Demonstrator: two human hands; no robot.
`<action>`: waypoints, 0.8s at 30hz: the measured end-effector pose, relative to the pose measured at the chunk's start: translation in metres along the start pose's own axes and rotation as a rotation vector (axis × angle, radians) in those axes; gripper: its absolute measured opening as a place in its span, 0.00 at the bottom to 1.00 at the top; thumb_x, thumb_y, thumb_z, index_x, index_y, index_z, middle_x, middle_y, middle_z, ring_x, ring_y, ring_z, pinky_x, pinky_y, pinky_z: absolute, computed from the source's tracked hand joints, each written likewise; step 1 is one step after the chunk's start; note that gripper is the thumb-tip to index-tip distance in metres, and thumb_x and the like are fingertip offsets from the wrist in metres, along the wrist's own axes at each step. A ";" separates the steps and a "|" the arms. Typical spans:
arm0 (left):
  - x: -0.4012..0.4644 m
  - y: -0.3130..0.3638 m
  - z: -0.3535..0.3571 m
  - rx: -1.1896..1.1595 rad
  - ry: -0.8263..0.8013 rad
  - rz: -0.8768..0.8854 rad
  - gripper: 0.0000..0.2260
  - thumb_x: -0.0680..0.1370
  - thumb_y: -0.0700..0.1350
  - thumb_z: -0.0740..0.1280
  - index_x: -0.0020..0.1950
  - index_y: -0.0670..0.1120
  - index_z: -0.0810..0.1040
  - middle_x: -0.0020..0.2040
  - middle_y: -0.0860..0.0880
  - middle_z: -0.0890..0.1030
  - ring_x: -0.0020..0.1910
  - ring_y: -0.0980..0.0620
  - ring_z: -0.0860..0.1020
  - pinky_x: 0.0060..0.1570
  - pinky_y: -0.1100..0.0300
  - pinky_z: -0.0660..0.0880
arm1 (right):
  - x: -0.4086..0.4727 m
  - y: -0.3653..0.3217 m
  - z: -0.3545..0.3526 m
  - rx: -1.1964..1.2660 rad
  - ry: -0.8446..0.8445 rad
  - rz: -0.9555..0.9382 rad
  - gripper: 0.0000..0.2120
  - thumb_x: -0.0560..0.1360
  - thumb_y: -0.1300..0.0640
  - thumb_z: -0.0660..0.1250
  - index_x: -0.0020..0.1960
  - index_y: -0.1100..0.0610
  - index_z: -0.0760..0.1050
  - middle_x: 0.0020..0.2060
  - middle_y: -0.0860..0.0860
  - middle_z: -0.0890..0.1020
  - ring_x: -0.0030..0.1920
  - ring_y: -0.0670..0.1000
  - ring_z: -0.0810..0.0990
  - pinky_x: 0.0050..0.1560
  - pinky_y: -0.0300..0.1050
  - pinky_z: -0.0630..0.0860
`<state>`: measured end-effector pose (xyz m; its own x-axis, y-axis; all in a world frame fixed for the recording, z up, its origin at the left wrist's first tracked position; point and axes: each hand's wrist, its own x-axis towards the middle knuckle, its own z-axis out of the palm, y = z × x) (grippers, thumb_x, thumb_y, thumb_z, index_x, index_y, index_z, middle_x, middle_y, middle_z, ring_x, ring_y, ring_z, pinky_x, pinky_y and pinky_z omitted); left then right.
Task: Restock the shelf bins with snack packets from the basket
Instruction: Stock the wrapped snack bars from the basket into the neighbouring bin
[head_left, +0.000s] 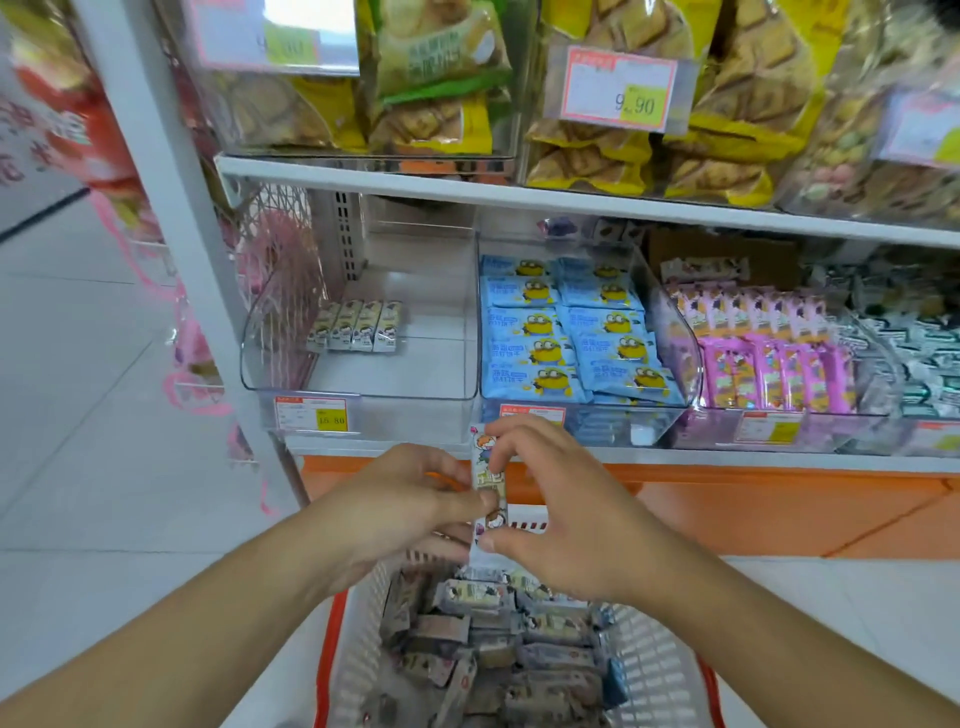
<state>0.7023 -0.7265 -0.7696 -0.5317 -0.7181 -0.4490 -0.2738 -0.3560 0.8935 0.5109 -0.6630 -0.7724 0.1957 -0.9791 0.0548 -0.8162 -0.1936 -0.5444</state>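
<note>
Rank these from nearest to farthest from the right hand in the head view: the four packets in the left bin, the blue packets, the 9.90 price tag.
From the right hand:
1. Blue packets, middle bin, directly above.
2. Four packets, left bin, up-left.
3. 9.90 price tag, upper shelf.

The long narrow snack packet (488, 486) is white with cartoon figures and a beige panel. The plastic lattice basket (654, 670) is white with a red rim. The square biscuit packets (566, 338) are light blue with yellow goggled cartoon figures. The slim wrapped bars (779, 364) are pink and purple. The shelf base panel (727, 509) is orange.
</note>
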 end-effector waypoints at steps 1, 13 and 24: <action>0.001 0.000 -0.002 -0.006 0.006 0.002 0.16 0.76 0.41 0.77 0.59 0.38 0.78 0.50 0.35 0.85 0.41 0.46 0.85 0.41 0.56 0.82 | 0.001 0.000 0.001 -0.007 -0.002 -0.001 0.23 0.72 0.46 0.79 0.57 0.45 0.68 0.72 0.34 0.65 0.74 0.36 0.61 0.69 0.27 0.55; 0.019 0.039 -0.110 0.908 0.459 0.407 0.15 0.83 0.61 0.55 0.53 0.54 0.76 0.48 0.56 0.77 0.49 0.54 0.76 0.51 0.54 0.71 | 0.129 -0.050 -0.022 -0.070 0.099 0.060 0.26 0.73 0.46 0.79 0.64 0.49 0.69 0.63 0.44 0.72 0.60 0.46 0.72 0.56 0.43 0.69; 0.055 0.001 -0.145 1.382 0.250 0.222 0.51 0.66 0.73 0.19 0.62 0.56 0.73 0.57 0.50 0.79 0.62 0.44 0.74 0.61 0.45 0.66 | 0.328 -0.001 0.029 -0.541 -0.165 0.259 0.16 0.72 0.60 0.73 0.59 0.60 0.75 0.56 0.58 0.80 0.55 0.59 0.82 0.48 0.45 0.79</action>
<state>0.7889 -0.8527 -0.7919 -0.5532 -0.8176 -0.1597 -0.8321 0.5331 0.1531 0.5917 -0.9827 -0.7782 0.0008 -0.9845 -0.1756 -0.9998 0.0025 -0.0188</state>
